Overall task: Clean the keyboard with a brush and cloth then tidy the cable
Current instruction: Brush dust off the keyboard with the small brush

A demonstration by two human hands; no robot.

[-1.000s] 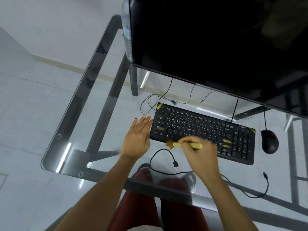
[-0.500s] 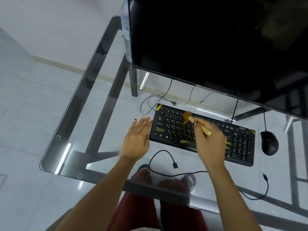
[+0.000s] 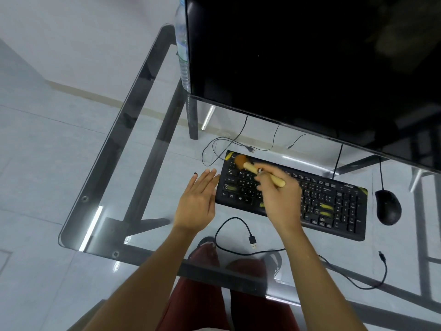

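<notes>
— Right, where are your hands at this moment?

— My right hand point(image 3: 278, 199) is over the left half of the black keyboard point(image 3: 329, 204), fingers curled tight around the pale wooden handle of the brush point(image 3: 260, 172). The brown bristle head sits on the keyboard's far-left corner, by the top row of keys, and the handle slants back towards me over my knuckles (it's a bit smeared in the view, so I can't tell you exactly which keys the bristles touch).

— And the left one?

— My left hand point(image 3: 196, 203) is flat and open, fingers straight and close together, gripping nothing. It lies on the glass table point(image 3: 114, 163) just beside the keyboard's left end, fingertips near its edge; whether they actually touch it I can't tell.

— The keyboard itself?

— It lies at a slant under the lower edge of the big dark monitor point(image 3: 310, 63), left end farther from me. There are yellowish smudges on it: at both far corners, on the left keys and near the number pad.

— And the cable?

— The black cable point(image 3: 223, 231) lies loose on the glass between me and the keyboard. It loops once, its USB plug point(image 3: 253, 242) lying free near the front edge of the keyboard, then trails off to the right under my forearm.

— Anything else on the table?

— A black mouse point(image 3: 387, 206) just right of the keyboard, and a clear plastic bottle point(image 3: 182, 51) half hidden behind the monitor's left edge. No cloth that I can see.
</notes>
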